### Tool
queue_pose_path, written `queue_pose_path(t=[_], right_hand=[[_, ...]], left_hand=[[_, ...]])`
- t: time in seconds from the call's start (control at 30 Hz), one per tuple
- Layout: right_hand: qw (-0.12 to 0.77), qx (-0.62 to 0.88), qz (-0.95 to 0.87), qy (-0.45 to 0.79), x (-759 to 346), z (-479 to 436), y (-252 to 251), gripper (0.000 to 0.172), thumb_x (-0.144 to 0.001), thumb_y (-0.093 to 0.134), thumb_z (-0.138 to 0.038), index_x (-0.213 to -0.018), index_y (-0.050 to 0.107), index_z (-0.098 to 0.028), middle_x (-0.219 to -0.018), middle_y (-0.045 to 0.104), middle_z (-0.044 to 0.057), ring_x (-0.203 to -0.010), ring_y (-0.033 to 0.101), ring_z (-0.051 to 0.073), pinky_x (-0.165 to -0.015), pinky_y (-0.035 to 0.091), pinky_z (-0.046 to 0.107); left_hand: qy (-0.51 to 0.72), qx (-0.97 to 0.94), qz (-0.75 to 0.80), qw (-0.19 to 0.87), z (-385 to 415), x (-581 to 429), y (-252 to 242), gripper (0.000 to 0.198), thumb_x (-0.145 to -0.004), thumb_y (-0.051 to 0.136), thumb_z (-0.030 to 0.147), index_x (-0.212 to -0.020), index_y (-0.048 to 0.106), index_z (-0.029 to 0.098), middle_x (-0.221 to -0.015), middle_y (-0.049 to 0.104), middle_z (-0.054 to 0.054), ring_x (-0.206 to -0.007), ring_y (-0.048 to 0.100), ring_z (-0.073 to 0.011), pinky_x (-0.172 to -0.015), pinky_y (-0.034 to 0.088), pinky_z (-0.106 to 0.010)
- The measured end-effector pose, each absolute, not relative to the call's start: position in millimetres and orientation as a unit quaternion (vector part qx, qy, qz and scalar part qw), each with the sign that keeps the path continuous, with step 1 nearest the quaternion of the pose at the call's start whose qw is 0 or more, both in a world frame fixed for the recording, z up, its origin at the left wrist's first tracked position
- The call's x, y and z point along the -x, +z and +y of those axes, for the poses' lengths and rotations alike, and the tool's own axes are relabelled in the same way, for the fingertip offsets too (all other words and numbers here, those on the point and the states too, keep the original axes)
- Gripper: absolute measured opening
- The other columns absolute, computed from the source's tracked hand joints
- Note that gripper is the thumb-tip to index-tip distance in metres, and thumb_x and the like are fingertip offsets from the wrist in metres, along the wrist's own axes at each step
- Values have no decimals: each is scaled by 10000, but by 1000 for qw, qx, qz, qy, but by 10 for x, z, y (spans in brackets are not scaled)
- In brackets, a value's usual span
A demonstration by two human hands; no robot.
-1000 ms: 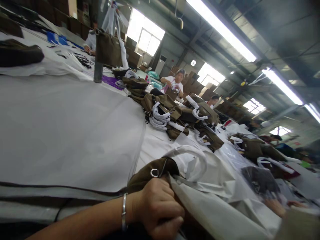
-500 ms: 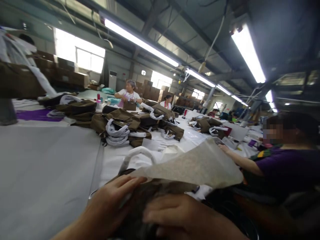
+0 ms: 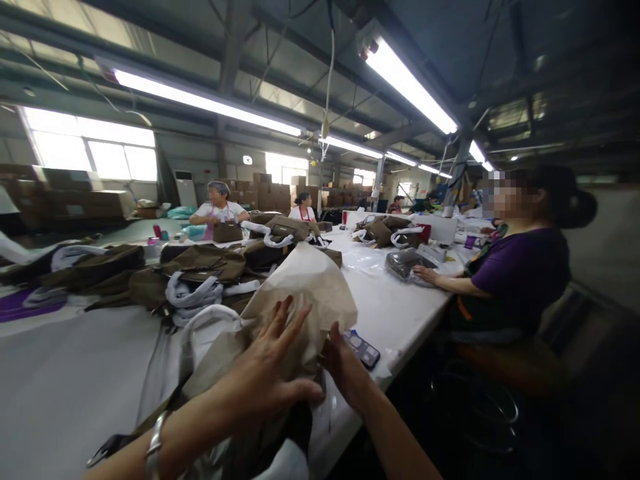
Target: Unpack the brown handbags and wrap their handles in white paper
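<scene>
Pale beige paper [image 3: 300, 280] stands crumpled over an olive-brown bag, whose white-wrapped handle [image 3: 187, 347] arches up to the left. My left hand [image 3: 273, 360] is open, its fingers spread and pressed against the paper; a silver bracelet circles the wrist. At the paper's right edge, my right hand [image 3: 347, 370] has its fingers curled around the edge, partly hidden. Most of the bag's body lies under my left forearm and the paper. A dark phone [image 3: 364, 350] rests just beyond my right hand.
Several olive-brown bags with white-wrapped handles [image 3: 193, 293] are piled across the white table [image 3: 75, 380]. At right, a seated co-worker in a purple top [image 3: 520, 267] touches a plastic-wrapped dark item [image 3: 403, 263]. Two more people sit at the far side.
The view has turned right. The paper has gone from lying slanted to standing crumpled between my hands. My left hand has spread onto it, and my right hand has moved to its edge.
</scene>
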State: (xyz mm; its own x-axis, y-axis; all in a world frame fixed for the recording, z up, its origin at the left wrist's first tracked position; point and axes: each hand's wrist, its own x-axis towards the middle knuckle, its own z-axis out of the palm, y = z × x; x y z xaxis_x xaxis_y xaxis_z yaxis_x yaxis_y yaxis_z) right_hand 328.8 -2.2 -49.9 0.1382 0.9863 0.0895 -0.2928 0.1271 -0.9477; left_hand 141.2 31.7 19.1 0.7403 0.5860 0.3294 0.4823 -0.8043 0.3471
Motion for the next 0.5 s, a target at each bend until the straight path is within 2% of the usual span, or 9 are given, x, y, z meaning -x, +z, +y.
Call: queue_pose_path(t=[0.07,0.13,0.2,0.27,0.33,0.4,0.43,0.5], right_hand=[[651,328,-406,552,-3079,-33,-380,725,-865,549,-785,-1301,634,-212,-1248,690,111,-1198,627,276,-1051,477,416],[645,261,-435,572,-2929,-107,-291,728,-864,562,-777,-1323,629,-216,-1251,686,118,-1243,596,296,-1045,485,429],[612,208,-485,589,-2868,-199,-238,739,-854,602,-756,-1357,617,-216,-1256,683,122,-1262,582,314,-1046,484,440],[570,189,-541,588,-2891,-267,-225,727,-842,690,-673,-1413,577,-236,-1288,672,103,-1266,582,312,-1071,464,438],[549,236,-594,539,-2951,-292,-258,614,-894,699,-543,-1426,571,-266,-1310,669,72,-1248,598,287,-1086,452,425],[547,345,-636,422,-2990,-285,-335,410,-973,610,-419,-1354,640,-270,-1310,676,59,-1245,602,258,-1106,435,415],[540,408,-648,351,-2989,-277,-384,366,-975,594,-367,-1316,669,-258,-1325,668,69,-1268,586,260,-1125,417,421],[484,518,-662,242,-2948,-262,-481,432,-902,660,-317,-1323,665,-224,-1418,602,112,-1356,511,301,-1163,373,460]], left_hand=[[212,-910,329,135,380,-1437,112,1228,-712,839,571,-1625,135,149,-1673,-70,-259,-1533,-57,-422,-1203,248,-614],[241,-893,357,130,395,-1416,32,1272,-682,867,511,-1626,101,138,-1671,-66,-274,-1534,-11,-436,-1185,316,-591],[294,-880,356,108,391,-1343,-39,1188,-725,824,455,-1628,107,171,-1684,13,-254,-1538,93,-433,-1150,392,-571],[338,-880,321,89,395,-1218,-86,1017,-801,728,361,-1625,147,227,-1684,163,-199,-1526,227,-398,-1133,431,-548],[360,-885,283,90,415,-1052,-97,870,-844,627,242,-1611,218,285,-1647,326,-125,-1505,319,-348,-1154,416,-532],[374,-883,268,99,441,-870,-76,804,-845,556,141,-1586,301,323,-1599,431,-60,-1492,360,-308,-1190,369,-518],[374,-882,268,102,450,-785,-57,794,-837,537,106,-1572,338,329,-1587,450,-42,-1489,366,-297,-1202,352,-507],[357,-889,267,106,449,-645,-17,801,-813,528,70,-1556,381,330,-1590,445,-28,-1489,366,-294,-1209,346,-482]])
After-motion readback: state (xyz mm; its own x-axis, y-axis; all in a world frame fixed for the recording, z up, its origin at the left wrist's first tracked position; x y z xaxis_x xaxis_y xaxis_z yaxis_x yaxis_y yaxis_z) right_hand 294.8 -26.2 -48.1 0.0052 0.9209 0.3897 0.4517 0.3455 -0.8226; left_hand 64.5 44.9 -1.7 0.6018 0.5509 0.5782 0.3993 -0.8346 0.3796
